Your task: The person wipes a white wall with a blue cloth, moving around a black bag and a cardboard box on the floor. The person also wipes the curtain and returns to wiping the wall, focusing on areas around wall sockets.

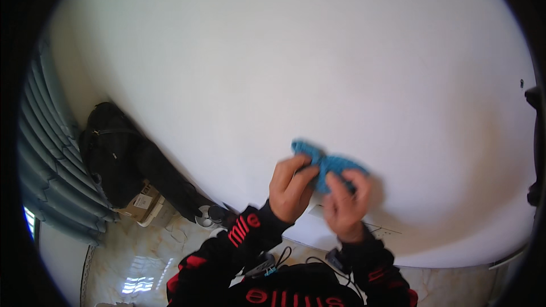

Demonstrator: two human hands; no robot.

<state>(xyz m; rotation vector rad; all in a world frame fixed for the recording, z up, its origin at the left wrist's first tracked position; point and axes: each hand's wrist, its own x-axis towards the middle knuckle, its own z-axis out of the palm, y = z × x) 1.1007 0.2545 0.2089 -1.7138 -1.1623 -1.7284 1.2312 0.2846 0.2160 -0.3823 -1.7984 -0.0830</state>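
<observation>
A black, red-lettered top shows just below the left hand and right hand, both pinching a bunched blue cloth.

From my remote seat, I take this for a room in a home. I see a pleated curtain, a glossy marbled floor and a bag near a box.

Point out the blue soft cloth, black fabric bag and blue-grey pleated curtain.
Blue soft cloth (335,164), head view: its bunched middle.
Black fabric bag (114,150), head view: its main body.
Blue-grey pleated curtain (50,139), head view: its middle folds.
</observation>
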